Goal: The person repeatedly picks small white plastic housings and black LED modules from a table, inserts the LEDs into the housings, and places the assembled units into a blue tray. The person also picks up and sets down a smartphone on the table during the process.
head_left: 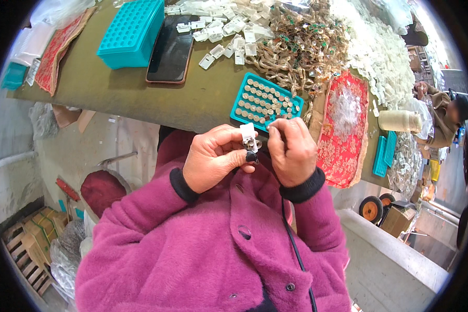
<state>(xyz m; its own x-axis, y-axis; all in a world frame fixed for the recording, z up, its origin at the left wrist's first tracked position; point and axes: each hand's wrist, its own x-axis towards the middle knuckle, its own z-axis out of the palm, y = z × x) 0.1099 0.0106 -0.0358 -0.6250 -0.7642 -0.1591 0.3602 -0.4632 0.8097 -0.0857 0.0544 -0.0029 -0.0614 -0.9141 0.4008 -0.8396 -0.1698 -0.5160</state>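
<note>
My left hand [208, 160] is closed, its thumb and fingers pinching a small white plastic housing [248, 133] with some metal parts showing below it. A dark cover or patch sits on the thumb tip. To its right, my right hand [295, 153] is closed too, thumb and index finger pressed together by the near edge of a teal tray [274, 83]. Whatever tiny thing is between those fingertips is too small to make out. Rows of round silver button cells [251, 98] lie in the tray, scattered more loosely on its right side.
White plastic housings [229, 47], a heap of wired parts [309, 44] and a translucent pile [382, 62] cover the far table. A phone [170, 49] lies beside a teal perforated block [130, 36]. Rightward are a red patterned cloth [343, 156] and a roll [399, 121]. Another person [444, 122] sits far right.
</note>
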